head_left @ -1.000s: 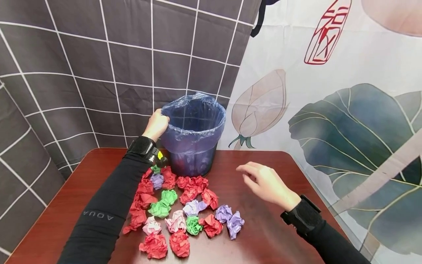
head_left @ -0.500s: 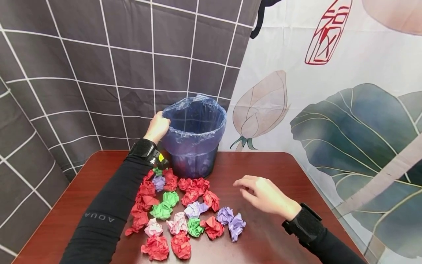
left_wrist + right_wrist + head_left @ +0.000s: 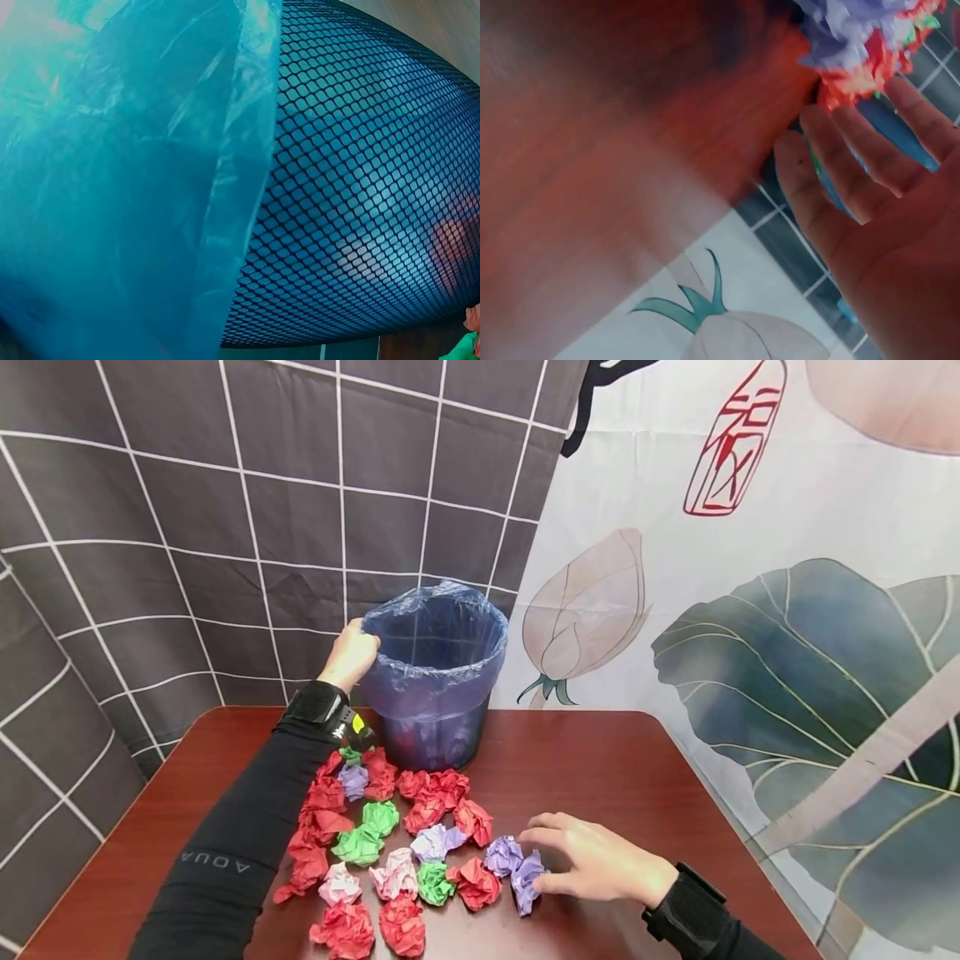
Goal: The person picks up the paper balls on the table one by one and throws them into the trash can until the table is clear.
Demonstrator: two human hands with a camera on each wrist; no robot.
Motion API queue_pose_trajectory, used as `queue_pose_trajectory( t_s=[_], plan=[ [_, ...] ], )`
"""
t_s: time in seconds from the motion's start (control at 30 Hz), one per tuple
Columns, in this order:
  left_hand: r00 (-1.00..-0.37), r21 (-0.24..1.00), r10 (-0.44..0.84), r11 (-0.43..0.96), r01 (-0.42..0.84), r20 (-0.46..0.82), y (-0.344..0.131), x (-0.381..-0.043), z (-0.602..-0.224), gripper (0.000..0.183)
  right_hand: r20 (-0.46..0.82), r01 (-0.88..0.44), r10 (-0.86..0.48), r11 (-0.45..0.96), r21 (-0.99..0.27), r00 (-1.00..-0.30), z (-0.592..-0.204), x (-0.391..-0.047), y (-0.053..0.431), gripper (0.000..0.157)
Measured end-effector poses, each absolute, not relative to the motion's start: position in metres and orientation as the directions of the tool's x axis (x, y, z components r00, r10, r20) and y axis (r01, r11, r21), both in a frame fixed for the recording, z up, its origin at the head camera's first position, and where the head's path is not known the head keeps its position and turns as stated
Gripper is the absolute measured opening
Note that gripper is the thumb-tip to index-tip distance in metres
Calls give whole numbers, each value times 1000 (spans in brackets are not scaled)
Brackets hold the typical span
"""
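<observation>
At the back of the table, my left hand [image 3: 350, 654] grips the rim of a wastebasket [image 3: 435, 739] lined with a blue plastic bag [image 3: 431, 685]. The left wrist view shows the bag folded down over the basket's black mesh [image 3: 337, 172]; its inside bottom is hidden. My right hand [image 3: 592, 860] is low over the table, fingers spread and thumb at the edge of a purple crumpled paper ball [image 3: 527, 883]. Beside that lies another purple paper ball [image 3: 503, 855]. In the right wrist view the fingers [image 3: 847, 157] reach toward purple paper [image 3: 844, 30], with red paper [image 3: 851, 82] behind.
Several more crumpled paper balls cover the table's middle and left, among them red [image 3: 475, 884], green [image 3: 436, 882], pink [image 3: 394, 874] and lavender [image 3: 437, 842] ones. A grey grid cloth [image 3: 292, 518] and a floral cloth [image 3: 600, 610] hang behind the brown table [image 3: 600, 752].
My right hand has moved down and toward the front, from over bare table to the purple paper balls, its fingers spreading. The left hand has stayed on the wastebasket's rim.
</observation>
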State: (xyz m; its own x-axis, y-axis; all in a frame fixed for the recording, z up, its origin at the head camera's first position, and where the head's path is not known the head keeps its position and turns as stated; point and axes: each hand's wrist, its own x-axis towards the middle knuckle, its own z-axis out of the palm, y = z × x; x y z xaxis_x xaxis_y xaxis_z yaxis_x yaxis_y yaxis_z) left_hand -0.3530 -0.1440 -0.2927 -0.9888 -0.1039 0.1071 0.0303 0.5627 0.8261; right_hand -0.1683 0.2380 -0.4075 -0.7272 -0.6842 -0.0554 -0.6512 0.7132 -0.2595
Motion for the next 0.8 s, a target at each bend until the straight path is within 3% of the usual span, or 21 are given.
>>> queue_pose_trajectory(
  t_s=[0.17, 0.33, 0.8],
  plan=[
    [-990, 829, -106, 560, 20, 95, -146, -355, -294, 59, -85, -652, -687, 716, -248, -722, -415, -162, 234, 66],
    [-989, 833, -108, 553, 29, 106, -147, -354, -294, 60, -107, -646, -690, 713, -274, -716, -423, -159, 230, 68],
    [-989, 836, -115, 548, 18, 96, -146, -357, -292, 59, -87, -642, -681, 720, -264, -727, -432, -162, 225, 51]
  ],
)
